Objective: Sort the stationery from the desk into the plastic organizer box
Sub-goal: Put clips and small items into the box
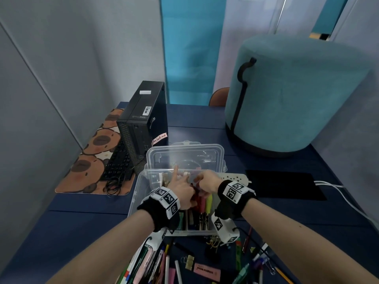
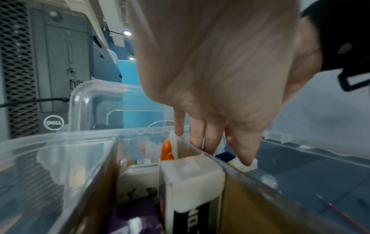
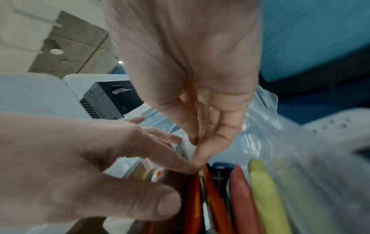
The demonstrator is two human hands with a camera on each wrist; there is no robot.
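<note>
The clear plastic organizer box (image 1: 137,187) stands mid-desk with its lid (image 1: 184,154) open behind it. Both hands reach into its far part. My left hand (image 1: 182,181) has straight fingers, the index lifted. In the left wrist view the left hand (image 2: 216,150) points down at a divider (image 2: 96,182), one fingertip on a small white piece (image 2: 252,163). My right hand (image 1: 202,180) pinches thumb to fingertips beside it. The right wrist view shows the right hand (image 3: 197,145) pinched at something small and pale. Red and yellow markers (image 3: 266,190) lie in the box. Loose pens (image 1: 155,263) and a pink eraser (image 1: 207,270) lie on the near desk.
A black PC tower (image 1: 143,119), a keyboard (image 1: 119,162) and a capybara mat (image 1: 86,160) sit to the left. A teal stool (image 1: 297,95) fills the back right. A white power strip (image 1: 235,178), a black pad (image 1: 283,185) and a cable (image 1: 348,199) lie to the right.
</note>
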